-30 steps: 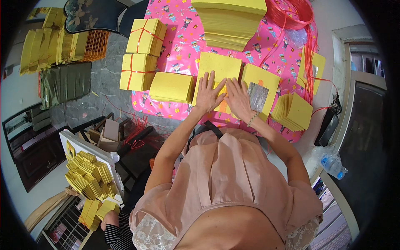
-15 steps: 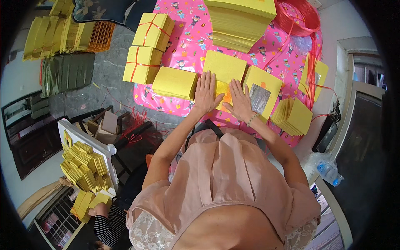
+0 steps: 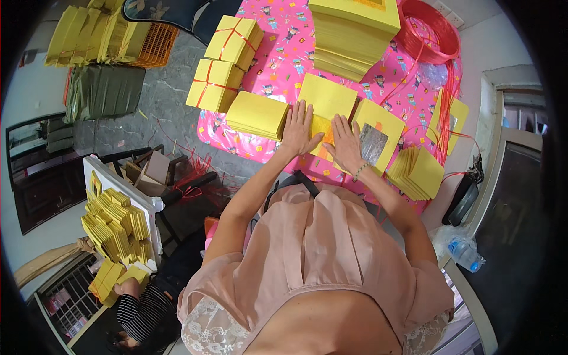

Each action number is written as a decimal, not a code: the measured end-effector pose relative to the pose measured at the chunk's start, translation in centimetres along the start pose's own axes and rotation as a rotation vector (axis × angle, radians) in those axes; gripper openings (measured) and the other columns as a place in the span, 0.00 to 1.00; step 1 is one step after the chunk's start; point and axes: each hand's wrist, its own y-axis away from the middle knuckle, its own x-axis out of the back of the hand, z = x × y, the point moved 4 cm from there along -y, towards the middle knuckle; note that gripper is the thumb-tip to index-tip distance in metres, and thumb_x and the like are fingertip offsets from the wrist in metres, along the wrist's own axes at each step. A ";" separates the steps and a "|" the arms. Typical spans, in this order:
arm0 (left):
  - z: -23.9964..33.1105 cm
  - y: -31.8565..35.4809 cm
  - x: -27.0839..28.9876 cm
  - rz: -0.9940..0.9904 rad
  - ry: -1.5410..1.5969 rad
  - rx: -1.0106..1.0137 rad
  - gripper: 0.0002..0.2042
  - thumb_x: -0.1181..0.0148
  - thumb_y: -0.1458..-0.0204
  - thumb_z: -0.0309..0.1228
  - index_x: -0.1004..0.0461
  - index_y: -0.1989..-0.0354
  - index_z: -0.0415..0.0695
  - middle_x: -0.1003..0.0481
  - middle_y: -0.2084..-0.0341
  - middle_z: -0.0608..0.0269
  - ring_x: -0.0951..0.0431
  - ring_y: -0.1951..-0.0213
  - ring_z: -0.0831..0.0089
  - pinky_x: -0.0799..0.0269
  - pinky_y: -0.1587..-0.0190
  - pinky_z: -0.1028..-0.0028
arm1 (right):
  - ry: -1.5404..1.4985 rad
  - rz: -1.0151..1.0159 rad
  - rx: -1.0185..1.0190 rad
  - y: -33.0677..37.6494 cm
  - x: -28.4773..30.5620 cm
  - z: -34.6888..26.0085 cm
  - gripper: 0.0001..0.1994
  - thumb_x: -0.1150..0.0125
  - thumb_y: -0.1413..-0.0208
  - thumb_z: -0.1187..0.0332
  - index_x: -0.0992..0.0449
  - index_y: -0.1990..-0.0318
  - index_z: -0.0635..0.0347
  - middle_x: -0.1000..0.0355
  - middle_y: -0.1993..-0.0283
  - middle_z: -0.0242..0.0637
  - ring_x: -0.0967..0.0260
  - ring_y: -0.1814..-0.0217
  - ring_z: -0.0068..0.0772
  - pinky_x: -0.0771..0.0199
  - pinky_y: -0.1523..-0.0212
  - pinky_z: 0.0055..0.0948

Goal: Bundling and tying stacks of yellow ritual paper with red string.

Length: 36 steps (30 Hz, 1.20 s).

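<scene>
Where both hands (image 3: 298, 134) lie flat, the yellow paper (image 3: 327, 97) points lengthwise forward.

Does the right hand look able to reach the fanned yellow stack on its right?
Probably yes: the right hand grips nothing, and only flat yellow paper with a silver patch lies between it and the fanned stack.

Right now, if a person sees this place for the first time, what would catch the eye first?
Probably the bright pink patterned tablecloth, with a tall yellow paper stack at its far side and a red ribbon coil to the stack's right. Next, perhaps, the left hand and right hand, palms down on yellow paper near the table's front edge.
</scene>
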 end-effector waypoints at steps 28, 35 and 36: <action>0.5 -2.8 0.0 0.375 1.457 0.800 0.30 0.34 0.48 0.37 0.44 0.48 0.31 0.26 0.71 0.55 0.23 0.77 0.71 0.26 0.78 0.75 | 0.104 0.588 0.295 -4.9 3.7 2.1 0.04 0.42 0.49 0.69 0.30 0.69 0.56 0.32 0.71 0.34 0.31 0.67 0.33 0.34 0.58 0.33; -2.5 -3.1 5.2 0.451 1.676 0.711 0.20 0.41 0.49 0.22 0.42 0.50 0.37 0.27 0.66 0.53 0.21 0.72 0.65 0.18 0.71 0.69 | -0.057 0.627 0.456 -6.2 8.5 -2.4 0.13 0.37 0.51 0.67 0.26 0.58 0.58 0.27 0.60 0.34 0.30 0.58 0.33 0.36 0.52 0.37; -3.4 -2.0 6.6 0.469 1.645 0.641 0.18 0.43 0.50 0.20 0.41 0.52 0.37 0.27 0.67 0.53 0.21 0.71 0.64 0.17 0.69 0.69 | -0.091 0.598 0.469 -6.4 9.1 -3.5 0.15 0.36 0.51 0.66 0.26 0.56 0.58 0.27 0.58 0.34 0.30 0.55 0.33 0.36 0.49 0.38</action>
